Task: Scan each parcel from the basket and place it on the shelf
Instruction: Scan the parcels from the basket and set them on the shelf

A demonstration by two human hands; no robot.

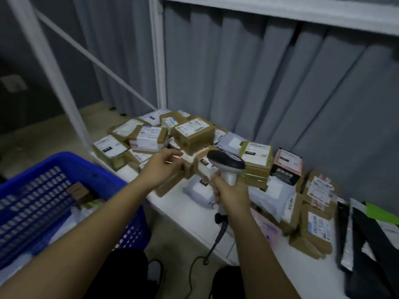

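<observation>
Head view: left hand [158,169] grips brown parcel [185,169] over shelf [194,210]. Right hand [232,192] grips scanner [226,164] handle, aimed at parcel. Blue basket [71,165] sits at left w/ more parcels

parcel [190,169]: between the fingers of the left hand [159,169], left of the right hand [232,192]
scanner [226,167]: handle inside the right fingers, head above them, over the parcel
basket [54,203]: left of and below the left fingers
shelf [194,212]: under both hands, piled parcels beyond the fingertips

A low white shelf [190,214] crosses the frame's centre and lower right. Cardboard parcels [194,134], grey mailers [200,190] and black bags [367,244] lie on it.
</observation>
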